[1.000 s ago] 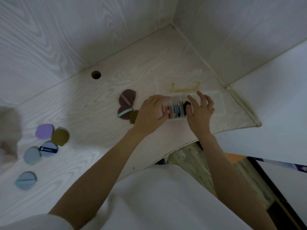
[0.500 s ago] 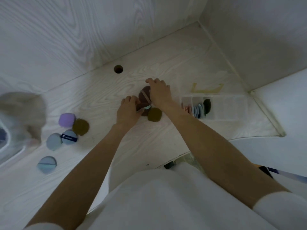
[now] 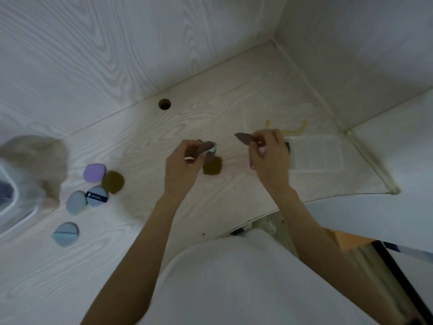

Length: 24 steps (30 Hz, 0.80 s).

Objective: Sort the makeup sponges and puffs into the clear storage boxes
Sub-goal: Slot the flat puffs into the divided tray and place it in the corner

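Two brown puffs are held up: the left hand point(image 3: 185, 165) pinches one point(image 3: 205, 147), the right hand point(image 3: 269, 158) pinches another point(image 3: 244, 138), both left of the clear box point(image 3: 316, 156).

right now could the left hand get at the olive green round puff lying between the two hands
Probably yes. The olive green round puff lies uncovered on the pale wood tabletop, right beside the left hand. But that hand's fingers already pinch a brown puff, so it would likely need to let go first.
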{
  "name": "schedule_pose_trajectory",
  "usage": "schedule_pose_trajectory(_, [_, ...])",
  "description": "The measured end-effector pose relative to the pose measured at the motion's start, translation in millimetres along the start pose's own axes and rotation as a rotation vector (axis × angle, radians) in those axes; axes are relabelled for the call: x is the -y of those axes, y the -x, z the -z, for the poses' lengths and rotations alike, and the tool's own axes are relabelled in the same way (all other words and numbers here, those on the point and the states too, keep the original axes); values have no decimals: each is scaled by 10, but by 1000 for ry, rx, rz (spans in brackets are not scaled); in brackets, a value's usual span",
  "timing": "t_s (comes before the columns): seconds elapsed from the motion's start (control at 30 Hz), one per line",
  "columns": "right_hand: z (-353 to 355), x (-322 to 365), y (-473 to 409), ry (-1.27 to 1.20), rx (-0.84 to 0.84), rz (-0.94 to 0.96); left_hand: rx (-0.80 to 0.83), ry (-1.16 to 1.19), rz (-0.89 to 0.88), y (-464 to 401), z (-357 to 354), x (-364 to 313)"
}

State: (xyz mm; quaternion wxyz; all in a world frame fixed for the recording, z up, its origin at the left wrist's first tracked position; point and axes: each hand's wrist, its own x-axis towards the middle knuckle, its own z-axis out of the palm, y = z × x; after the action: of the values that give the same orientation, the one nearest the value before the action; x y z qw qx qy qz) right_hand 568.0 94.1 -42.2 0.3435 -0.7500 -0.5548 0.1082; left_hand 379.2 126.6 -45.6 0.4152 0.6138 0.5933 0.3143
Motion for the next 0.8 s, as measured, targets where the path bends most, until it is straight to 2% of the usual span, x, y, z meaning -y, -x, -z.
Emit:
schedule_pose_trajectory(0.2, [701, -612, 283, -41, -148, -307, 244, -55, -466, -106, -825, -558])
schedule_pose_trajectory(0.4, [1004, -962, 346, -80, -254, -447, 468, -346, -794, -353, -1598, -888])
schedule_pose_trajectory(0.6, [983, -1116, 329, -75, -206, -425, 712, -643, -876, -472, -1834, -824])
schedule_pose_trajectory(0.73, [866, -1139, 328, -64, -155, -395, 662, -803, -995, -475, -1788, -689])
schedule_pose_trajectory(0.8, [794, -1136, 325, -72, -134, -384, 699, -818, -1051, -517, -1729, -623])
